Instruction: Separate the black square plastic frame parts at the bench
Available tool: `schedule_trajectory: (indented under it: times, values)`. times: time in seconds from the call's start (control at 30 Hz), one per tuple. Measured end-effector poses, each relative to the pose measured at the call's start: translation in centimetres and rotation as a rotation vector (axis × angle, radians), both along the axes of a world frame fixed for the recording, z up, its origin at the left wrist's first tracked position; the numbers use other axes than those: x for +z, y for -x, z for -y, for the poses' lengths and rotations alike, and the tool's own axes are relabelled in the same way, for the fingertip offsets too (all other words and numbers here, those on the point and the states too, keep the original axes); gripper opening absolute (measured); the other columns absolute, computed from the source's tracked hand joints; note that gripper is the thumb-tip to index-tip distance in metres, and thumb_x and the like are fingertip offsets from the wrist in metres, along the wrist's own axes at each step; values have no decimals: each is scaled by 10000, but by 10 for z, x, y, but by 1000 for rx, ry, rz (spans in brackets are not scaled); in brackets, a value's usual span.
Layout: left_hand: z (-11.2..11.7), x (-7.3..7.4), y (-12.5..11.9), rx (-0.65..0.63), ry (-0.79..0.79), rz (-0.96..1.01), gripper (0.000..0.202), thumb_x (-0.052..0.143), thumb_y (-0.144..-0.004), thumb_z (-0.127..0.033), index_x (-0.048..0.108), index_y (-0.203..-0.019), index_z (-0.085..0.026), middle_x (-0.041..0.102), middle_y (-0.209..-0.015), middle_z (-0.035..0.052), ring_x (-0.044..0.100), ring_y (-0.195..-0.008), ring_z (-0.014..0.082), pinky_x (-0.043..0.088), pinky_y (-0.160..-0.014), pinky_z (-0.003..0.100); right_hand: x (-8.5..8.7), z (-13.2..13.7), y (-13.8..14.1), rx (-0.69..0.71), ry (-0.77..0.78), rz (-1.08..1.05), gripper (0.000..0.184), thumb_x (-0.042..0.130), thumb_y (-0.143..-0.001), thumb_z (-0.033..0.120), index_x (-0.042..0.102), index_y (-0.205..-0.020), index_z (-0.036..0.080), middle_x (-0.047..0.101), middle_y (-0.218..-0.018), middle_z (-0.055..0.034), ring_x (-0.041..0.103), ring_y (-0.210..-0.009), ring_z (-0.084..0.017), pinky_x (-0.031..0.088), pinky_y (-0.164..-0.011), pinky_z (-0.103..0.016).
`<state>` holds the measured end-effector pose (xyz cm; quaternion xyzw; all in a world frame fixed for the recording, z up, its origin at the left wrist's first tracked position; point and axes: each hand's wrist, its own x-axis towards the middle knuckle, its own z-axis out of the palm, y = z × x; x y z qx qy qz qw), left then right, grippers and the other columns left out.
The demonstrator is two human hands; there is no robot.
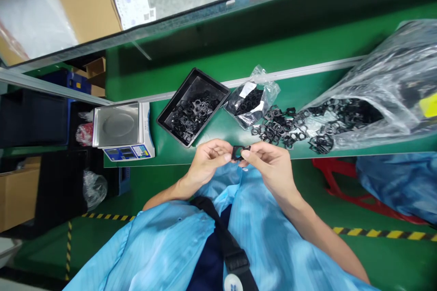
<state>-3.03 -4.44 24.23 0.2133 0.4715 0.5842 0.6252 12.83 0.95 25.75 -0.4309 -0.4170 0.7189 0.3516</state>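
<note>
My left hand (209, 158) and my right hand (269, 163) meet just in front of the green table's (307, 86) near edge. Together they pinch a small black plastic frame part (238, 152) between fingertips. Beyond them lies a loose heap of the same black parts (283, 127), spilling from a large clear plastic bag (382, 86) on the right. A black tray (193, 105) with several such parts sits to the left. A small clear bag of parts (251, 100) rests between tray and heap.
A digital weighing scale (123, 129) stands at the table's left end. Cardboard boxes (85, 0) and a plastic-wrapped bundle lie at top left. A red stool (344, 193) and a blue bag (399, 182) sit under the table on the right. My blue smock fills the foreground.
</note>
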Motion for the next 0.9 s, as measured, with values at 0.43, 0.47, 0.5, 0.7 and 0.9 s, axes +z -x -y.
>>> schedule_trajectory:
  times: [0.43, 0.47, 0.5, 0.7, 0.9]
  values:
    - [-1, -3, 3, -97, 77, 159, 373, 947, -643, -401, 700, -800, -170, 714, -689, -20, 682, -602, 112, 571, -643, 235, 0, 2, 1, -9, -7, 1, 398, 905, -666, 532, 666, -661, 214, 716, -554, 2, 652, -471, -150, 519, -496, -249]
    - [0, -3, 3, -100, 76, 143, 380, 942, -649, -410, 693, -800, -167, 712, -688, -18, 677, -599, 112, 571, -647, 241, 0, 3, 1, -10, -13, 11, 400, 904, -666, 535, 665, -662, 214, 714, -554, 2, 656, -477, -152, 519, -498, -248]
    - [0, -2, 3, -100, 72, 125, 387, 937, -653, -420, 687, -800, -165, 709, -686, -16, 671, -598, 114, 572, -653, 250, 1, 4, 1, -11, -21, 25, 402, 901, -669, 539, 664, -663, 214, 713, -555, 0, 659, -483, -154, 520, -500, -249]
    - [1, 1, 2, -37, 35, 46, 378, 943, -637, -410, 688, -767, -163, 698, -683, -21, 647, -601, 104, 572, -652, 249, 6, 6, 1, -23, -32, 54, 413, 893, -676, 549, 652, -662, 214, 713, -558, -4, 664, -488, -157, 525, -507, -251]
    - [6, 2, 6, 22, -48, -148, 329, 933, -672, -348, 764, -905, -189, 743, -778, 0, 679, -704, 102, 549, -686, 201, 8, 5, 3, -68, -68, 101, 417, 892, -677, 545, 638, -663, 215, 694, -554, 7, 650, -483, -156, 518, -504, -260]
